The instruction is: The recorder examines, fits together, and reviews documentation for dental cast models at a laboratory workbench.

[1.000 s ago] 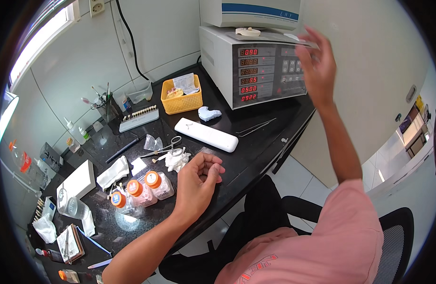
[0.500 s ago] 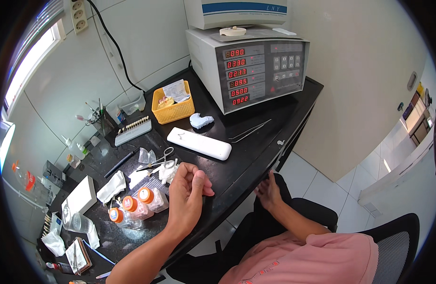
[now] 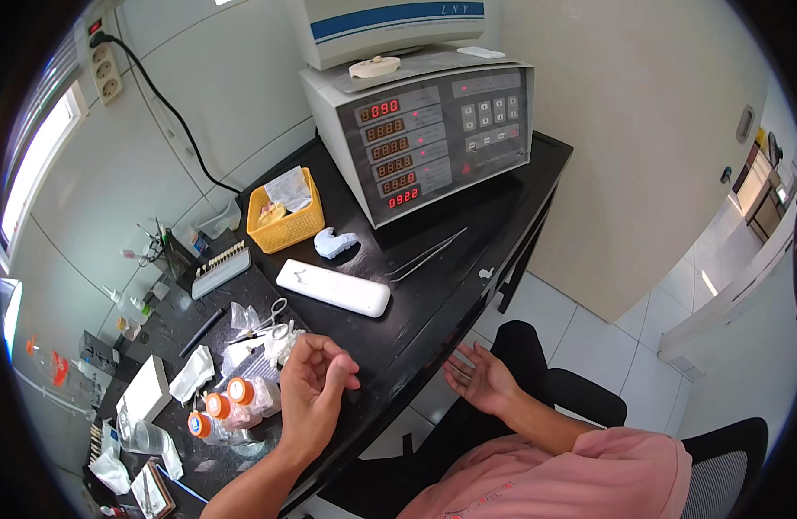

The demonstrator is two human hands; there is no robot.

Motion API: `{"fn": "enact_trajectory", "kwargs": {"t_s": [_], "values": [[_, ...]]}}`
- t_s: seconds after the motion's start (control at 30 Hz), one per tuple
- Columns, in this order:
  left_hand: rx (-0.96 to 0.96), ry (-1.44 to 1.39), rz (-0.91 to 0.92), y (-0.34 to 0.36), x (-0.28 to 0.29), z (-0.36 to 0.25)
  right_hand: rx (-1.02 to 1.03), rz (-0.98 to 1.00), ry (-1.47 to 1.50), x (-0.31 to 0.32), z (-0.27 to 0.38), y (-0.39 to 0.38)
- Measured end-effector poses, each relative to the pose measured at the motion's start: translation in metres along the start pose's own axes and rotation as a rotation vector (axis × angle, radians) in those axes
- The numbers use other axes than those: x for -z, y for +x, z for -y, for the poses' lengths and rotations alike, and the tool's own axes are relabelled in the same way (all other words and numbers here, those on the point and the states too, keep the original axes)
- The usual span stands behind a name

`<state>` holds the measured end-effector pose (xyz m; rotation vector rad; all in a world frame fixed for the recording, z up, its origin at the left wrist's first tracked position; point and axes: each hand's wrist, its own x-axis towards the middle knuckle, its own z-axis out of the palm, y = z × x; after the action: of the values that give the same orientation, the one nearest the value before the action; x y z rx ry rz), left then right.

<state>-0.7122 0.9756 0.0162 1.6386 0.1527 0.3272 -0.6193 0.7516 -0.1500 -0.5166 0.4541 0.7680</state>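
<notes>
My left hand (image 3: pixel 314 394) rests at the black worktop's front part, its fingers loosely curled in and the thumb beside them; nothing shows in it. Close by on its left stand several small bottles with orange caps (image 3: pixel 240 391), and crumpled white tissue (image 3: pixel 282 344) lies just beyond the fingers. Scissor-like forceps (image 3: pixel 276 313) lie by that tissue. My right hand (image 3: pixel 483 381) is held above my lap at the table edge, palm up, fingers spread and empty. Farther in are a long white case (image 3: pixel 334 288), metal tweezers (image 3: pixel 429 254) and a pale blue moulded piece (image 3: pixel 334 243).
A grey machine with red digits (image 3: pixel 424 143) stands at the back. Left of it are a yellow basket (image 3: pixel 286 229) and a tooth shade guide (image 3: pixel 221 270). A white box (image 3: pixel 145 389), a clear jar (image 3: pixel 147 437) and a notepad (image 3: pixel 152 491) lie on the left.
The view has shifted, so the table things sit lower and further left. My right hand has turned palm up and its fingers have spread. Several of the machine's readouts have changed.
</notes>
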Motion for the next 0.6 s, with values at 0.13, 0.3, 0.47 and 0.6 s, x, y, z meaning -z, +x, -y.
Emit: {"fn": "enact_trajectory", "kwargs": {"t_s": [0.13,0.3,0.47,0.6], "values": [[0.023,-0.016,-0.006,-0.002,-0.001,0.001,0.146,0.019,-0.247,0.016,0.01,-0.012],[0.007,0.22,0.033,-0.006,0.004,0.001,0.509,0.228,-0.988,0.023,0.058,-0.039],[-0.076,0.507,0.278,-0.009,0.001,-0.006,0.517,0.205,-1.592,0.048,0.091,-0.057],[0.036,0.449,0.715,-0.011,-0.013,-0.037,0.844,0.307,-2.263,0.087,0.107,-0.074]]}}
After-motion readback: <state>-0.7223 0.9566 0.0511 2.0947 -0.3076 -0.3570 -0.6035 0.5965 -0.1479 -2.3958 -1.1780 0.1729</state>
